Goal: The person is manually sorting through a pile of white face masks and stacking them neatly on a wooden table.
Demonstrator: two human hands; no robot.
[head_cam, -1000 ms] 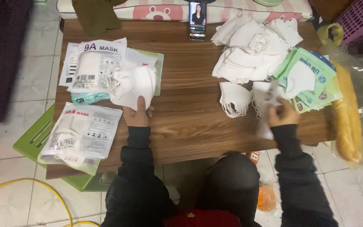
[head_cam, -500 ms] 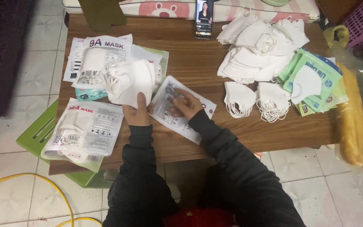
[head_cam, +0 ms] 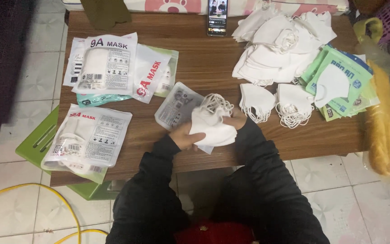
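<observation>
Brown wood makes up the bench (head_cam: 204, 63), which carries everything and fills most of the view. Largest on it is the loose heap of white masks (head_cam: 280, 49) at the far right, piled within reach of the right arm. Beside the heap lies a fan of green packets (head_cam: 344, 74), and past the bench's right edge a long yellow bag (head_cam: 382, 126) hangs. On the left, sealed packs (head_cam: 109, 68) overlap in one stack, with one more pack (head_cam: 86, 138) nearer the front edge, partly over a green stool (head_cam: 32, 144); they seem set apart from the loose masks.

Two small folded bundles (head_cam: 271, 104) sit side by side just left of the green packets, ear loops toward the person.

At the front middle, both hands meet on a stack of masks (head_cam: 213, 126). The left hand (head_cam: 183, 138) cups it from below and the side, its grip closed around the folded edge; the right hand (head_cam: 236, 121) presses from the opposite side, grip also closed on the stack, so the masks stay squared together. The loops bunch up at the top. Under and just behind the stack lies a clear pouch (head_cam: 177, 106), flat on the bench, its mouth apparently toward the hands.

A phone (head_cam: 217, 17) lies at the far edge, screen lit.
</observation>
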